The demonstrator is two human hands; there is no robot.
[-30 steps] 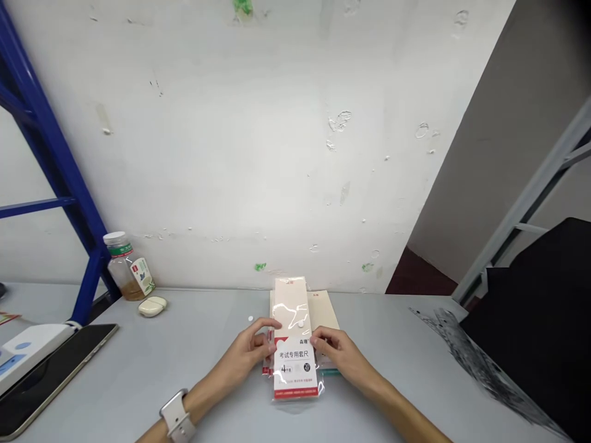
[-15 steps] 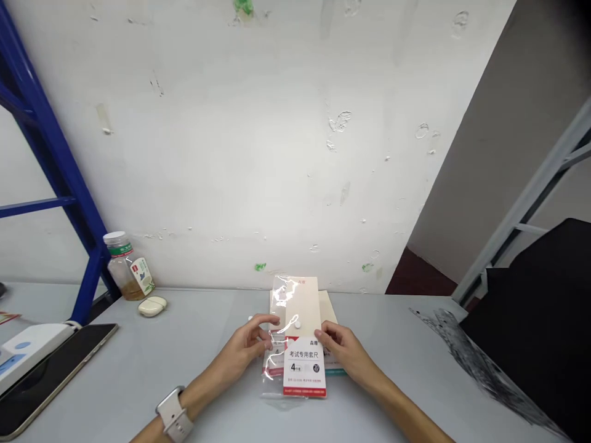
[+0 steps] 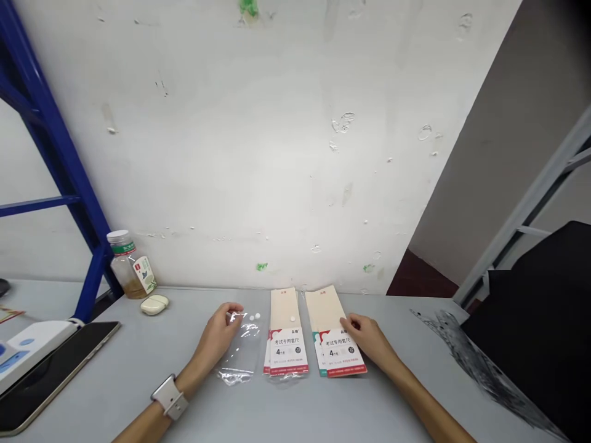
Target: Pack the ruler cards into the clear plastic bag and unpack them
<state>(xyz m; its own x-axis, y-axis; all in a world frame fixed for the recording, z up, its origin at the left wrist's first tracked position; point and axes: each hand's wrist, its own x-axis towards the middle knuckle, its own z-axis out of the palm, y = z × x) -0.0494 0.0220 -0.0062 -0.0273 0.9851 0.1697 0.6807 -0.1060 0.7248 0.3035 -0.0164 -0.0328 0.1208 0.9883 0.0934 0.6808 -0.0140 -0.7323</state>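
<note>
My left hand (image 3: 220,329) has its fingers curled at the upper left edge of a clear plastic pouch (image 3: 244,351) with white snap buttons, and no card shows inside it. Printed cards (image 3: 289,351), cream above and white with red below, lie in the middle with clear plastic around them. To their right is another group, a red-edged card (image 3: 344,354) overlapping a teal-edged card (image 3: 322,368). My right hand (image 3: 367,335) pinches the red-edged card at its right side. My fingertips are partly hidden on both sides.
On the left stand a jar (image 3: 129,267) against a blue frame (image 3: 60,160), a small cream case (image 3: 154,304), a dark tablet (image 3: 60,369) and a white power strip (image 3: 32,347). A black object (image 3: 540,332) and crumpled dark plastic (image 3: 480,363) are on the right. The wall (image 3: 277,154) rises behind the desk.
The overlapping cards and pouch have been separated. My right hand has moved right with a red-edged card, out of the clear pouch, and my left hand has moved left with the clear pouch.
</note>
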